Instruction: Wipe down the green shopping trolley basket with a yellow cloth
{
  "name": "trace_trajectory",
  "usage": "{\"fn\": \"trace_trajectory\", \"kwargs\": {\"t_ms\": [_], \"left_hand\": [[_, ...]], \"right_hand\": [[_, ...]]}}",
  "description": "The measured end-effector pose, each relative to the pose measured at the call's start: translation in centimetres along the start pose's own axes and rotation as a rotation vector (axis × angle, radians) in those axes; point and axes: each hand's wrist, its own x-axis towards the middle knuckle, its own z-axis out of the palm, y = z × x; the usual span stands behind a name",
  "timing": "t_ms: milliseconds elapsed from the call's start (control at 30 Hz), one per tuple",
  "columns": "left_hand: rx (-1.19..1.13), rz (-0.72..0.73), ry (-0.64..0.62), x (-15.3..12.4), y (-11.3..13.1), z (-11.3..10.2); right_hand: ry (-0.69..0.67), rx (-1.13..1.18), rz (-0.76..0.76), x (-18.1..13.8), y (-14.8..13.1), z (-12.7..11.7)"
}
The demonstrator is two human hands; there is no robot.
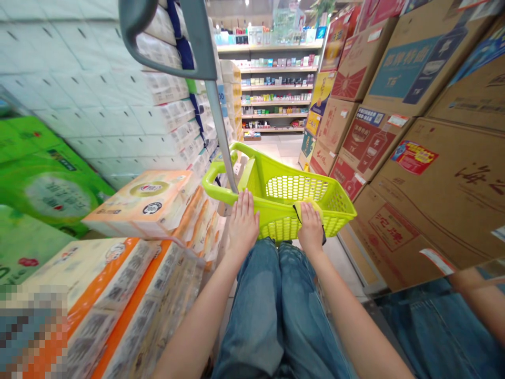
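Observation:
A lime-green shopping basket [252, 201] with a perforated side stands just ahead of my knees, tilted in view. From its left end rises a grey pole [221, 123] with a large grey handle [169, 63] at the top. My left hand [243, 221] lies on the basket's near rim by the foot of the pole, fingers stretched out and holding nothing. On the same rim, farther right, my right hand [310, 227] is closed over a soft yellow thing with a black edge [299, 211]. Its palm side is hidden, and I cannot make out its kind.
Packs of tissue [140, 202] are stacked along the left, with a white wall of packs [98, 95] behind. Printed cardboard cartons [434, 184] line the right side closely. Shelves of small goods [276, 84] stand at the aisle's end. Jeans and an arm [426, 326] show at lower right.

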Motion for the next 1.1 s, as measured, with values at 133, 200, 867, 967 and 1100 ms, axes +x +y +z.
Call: {"fn": "trace_trajectory", "kwargs": {"t_ms": [133, 200, 867, 967, 1100], "left_hand": [[-0.003, -0.008, 0.005, 0.1, -0.1, 0.2], [0.002, -0.013, 0.004, 0.1, -0.1, 0.3], [-0.006, -0.006, -0.01, -0.1, -0.1, 0.1], [-0.016, -0.009, 0.005, -0.1, 0.0, 0.1], [-0.019, -0.006, 0.017, 0.0, -0.1, 0.2]], "right_hand": [[-0.059, 0.055, 0.062, 1.5, -4.4, -0.2], [-0.108, 0.134, -0.022, 2.5, -7.8, -0.5], [-0.065, -0.018, 0.046, -0.3, 0.3, -0.9], [-0.073, -0.017, 0.164, 0.0, -0.9, -1.0], [-0.152, 0.121, 0.083, 1.7, -6.8, -1.2]]}}
